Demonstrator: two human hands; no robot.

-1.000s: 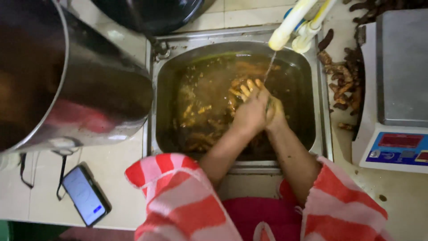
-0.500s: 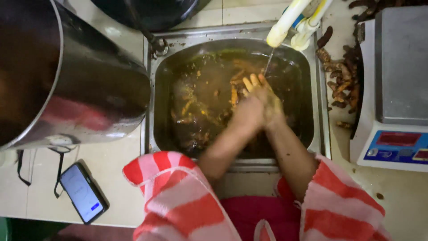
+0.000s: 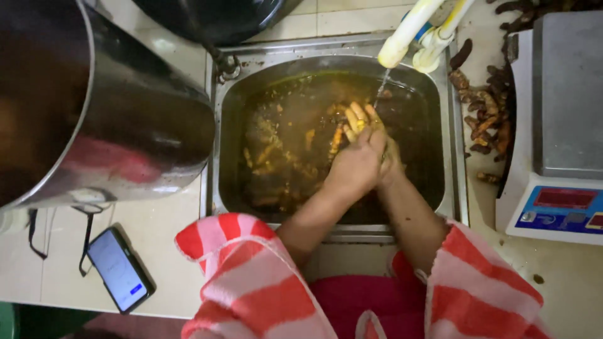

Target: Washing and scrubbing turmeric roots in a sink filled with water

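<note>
Both my hands are pressed together over a steel sink [image 3: 453,157] full of murky brown water. My left hand [image 3: 353,164] lies on top of my right hand [image 3: 389,157], and a yellow-orange root piece [image 3: 359,123] is rubbed between them. Yellow-stained fingers stick up beneath a thin stream of water falling from white plastic taps [image 3: 414,31]. More orange root pieces [image 3: 276,157] float in the water at the left of the sink. My sleeves are red and white striped.
A large steel pot [image 3: 94,113] stands left of the sink. A phone [image 3: 118,269] lies on the tiled counter at front left. Dark unwashed roots [image 3: 480,119] are piled right of the sink, beside a digital scale [image 3: 559,125].
My joined hands have moved slightly up the sink toward the water stream, and the fingers have shifted as they rub the root.
</note>
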